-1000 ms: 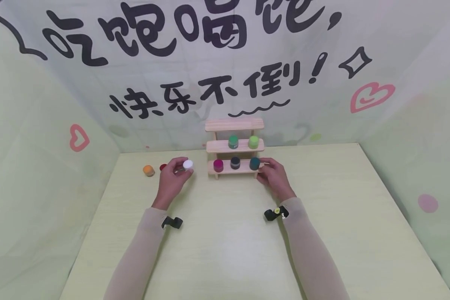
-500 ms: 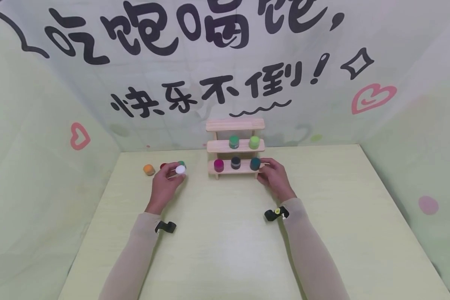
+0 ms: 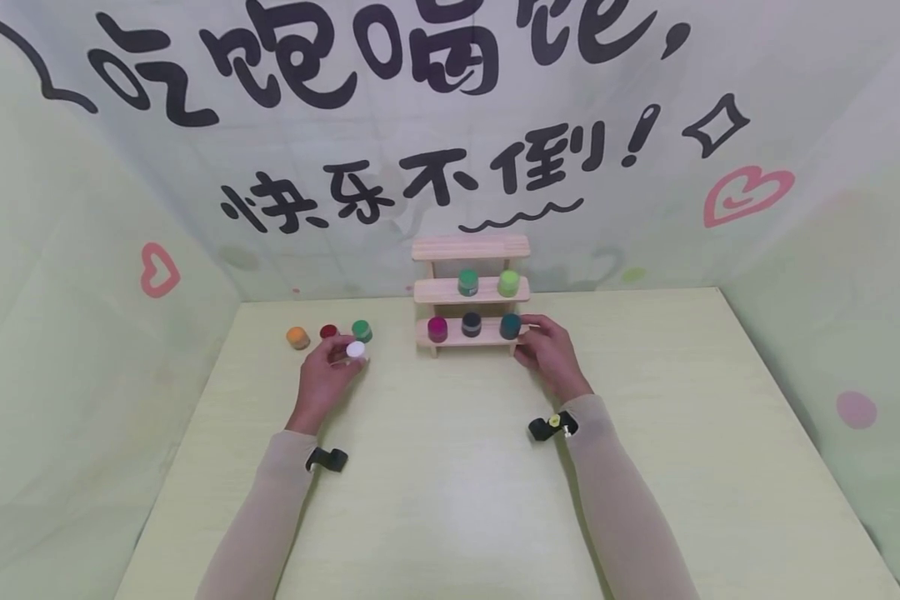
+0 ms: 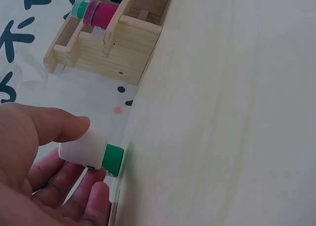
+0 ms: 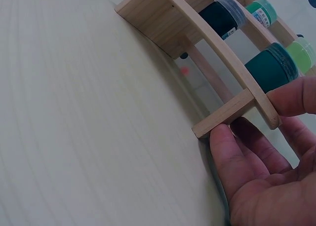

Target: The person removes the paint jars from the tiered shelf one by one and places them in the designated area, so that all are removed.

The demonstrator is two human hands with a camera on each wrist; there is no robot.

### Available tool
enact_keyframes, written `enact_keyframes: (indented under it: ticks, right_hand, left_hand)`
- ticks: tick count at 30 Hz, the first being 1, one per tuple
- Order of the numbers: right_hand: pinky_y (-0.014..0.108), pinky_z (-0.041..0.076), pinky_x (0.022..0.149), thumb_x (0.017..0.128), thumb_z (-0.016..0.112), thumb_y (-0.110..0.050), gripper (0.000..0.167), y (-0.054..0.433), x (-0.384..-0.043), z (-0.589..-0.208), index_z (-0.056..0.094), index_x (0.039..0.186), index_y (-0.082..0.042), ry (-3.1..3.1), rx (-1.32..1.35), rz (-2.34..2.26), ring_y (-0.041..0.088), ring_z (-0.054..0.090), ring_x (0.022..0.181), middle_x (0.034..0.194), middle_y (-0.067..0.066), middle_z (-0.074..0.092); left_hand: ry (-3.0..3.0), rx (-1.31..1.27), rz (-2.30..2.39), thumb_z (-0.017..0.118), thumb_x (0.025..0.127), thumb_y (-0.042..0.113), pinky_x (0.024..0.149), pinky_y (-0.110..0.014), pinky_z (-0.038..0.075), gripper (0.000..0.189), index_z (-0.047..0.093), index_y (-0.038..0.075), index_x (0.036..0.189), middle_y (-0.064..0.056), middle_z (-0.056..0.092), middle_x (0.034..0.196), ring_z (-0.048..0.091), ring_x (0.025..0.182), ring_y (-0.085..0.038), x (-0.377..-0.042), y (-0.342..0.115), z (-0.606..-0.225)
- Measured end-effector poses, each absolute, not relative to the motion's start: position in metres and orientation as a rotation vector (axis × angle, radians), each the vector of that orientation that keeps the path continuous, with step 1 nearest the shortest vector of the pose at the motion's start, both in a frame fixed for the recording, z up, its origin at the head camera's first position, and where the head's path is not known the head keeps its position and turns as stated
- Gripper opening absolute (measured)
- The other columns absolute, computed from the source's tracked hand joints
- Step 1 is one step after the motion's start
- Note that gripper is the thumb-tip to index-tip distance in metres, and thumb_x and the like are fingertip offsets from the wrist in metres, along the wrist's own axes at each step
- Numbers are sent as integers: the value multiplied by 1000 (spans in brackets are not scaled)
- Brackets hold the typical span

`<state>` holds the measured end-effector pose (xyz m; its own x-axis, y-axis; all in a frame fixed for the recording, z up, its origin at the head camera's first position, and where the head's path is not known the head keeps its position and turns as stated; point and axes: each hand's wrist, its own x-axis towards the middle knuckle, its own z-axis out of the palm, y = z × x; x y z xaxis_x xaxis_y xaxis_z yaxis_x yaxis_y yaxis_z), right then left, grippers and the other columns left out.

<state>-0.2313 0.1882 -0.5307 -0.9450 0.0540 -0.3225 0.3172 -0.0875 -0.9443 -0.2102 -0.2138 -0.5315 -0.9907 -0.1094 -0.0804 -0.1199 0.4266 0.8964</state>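
Note:
My left hand [image 3: 321, 382] pinches a small white paint jar [image 4: 81, 151] between thumb and fingers, left of the wooden shelf stand. Just behind it a green-capped jar [image 3: 362, 331] stands on the table; a dark red jar [image 3: 329, 332], partly covered by the fingers, and an orange jar [image 3: 297, 337] stand farther left. My right hand [image 3: 549, 360] grips the right end of the three-tier stand [image 3: 471, 247], thumb at the lowest shelf's end and fingers around its leg. That shelf bears magenta [image 3: 437, 329], dark [image 3: 471, 324] and teal [image 3: 510, 326] jars.
On the middle tier are a green jar [image 3: 468, 282] and a light green jar [image 3: 508, 283]. A printed cloth [image 3: 390, 233] hangs right behind the stand and around the pale wooden table [image 3: 450, 483].
My left hand has drawn back to the left and nearer with the white jar, so the green-capped jar behind it shows fully. The right hand keeps its place on the stand.

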Motion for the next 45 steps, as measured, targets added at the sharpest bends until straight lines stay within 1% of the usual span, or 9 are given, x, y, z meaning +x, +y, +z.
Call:
enact_keyframes:
  ticks: [6,12,19,26,32,38,45]
  right_hand:
    - [23,64,80,95,61,-2,45,188,-231,-530,62,140,-9,1982,406,-2165,15,70,92,101,2,72]
    - [21,63,78,96,60,-3,43,189,-231,-532,64,137,-11,1977,414,-2155,14,70,93,102,-1,72]
    - [21,63,77,95,60,-2,42,189,-231,-532,65,136,-11,1965,414,-2176,14,70,92,103,-1,74]
    - [22,63,81,95,60,-3,44,189,-231,-532,64,138,-11,1969,421,-2159,16,70,97,108,2,73]
    - [22,63,80,95,60,-2,45,188,-231,-532,63,139,-11,1970,429,-2162,16,70,95,108,2,73]
    - [22,63,79,95,60,-2,47,187,-231,-533,63,140,-12,1975,435,-2161,15,70,94,108,3,72]
    - [22,63,79,94,60,-4,44,187,-231,-533,64,137,-14,1986,438,-2155,15,70,94,110,5,72]
  left_hand:
    - [2648,-227,1610,79,93,10,109,-49,54,46,63,8,136,-17,67,138,63,129,-34,-209,-217,-533]
    - [2622,-240,1563,79,93,12,112,-48,53,49,61,8,138,-17,64,140,61,131,-33,-210,-218,-536]
    - [2607,-243,1552,77,94,12,113,-49,52,50,60,7,141,-18,63,142,60,132,-35,-209,-219,-536]
    - [2583,-254,1568,76,95,12,115,-49,51,51,59,8,142,-17,62,144,59,134,-35,-209,-221,-536]
    - [2582,-252,1577,79,95,16,115,-48,50,52,59,11,143,-13,61,146,58,136,-32,-210,-220,-533]
    - [2602,-250,1579,79,95,19,114,-49,50,51,60,13,142,-12,61,146,58,132,-33,-212,-220,-530]
    - [2650,-163,1652,78,97,22,116,-48,50,47,61,10,139,-12,63,143,58,136,-32,-214,-219,-519]
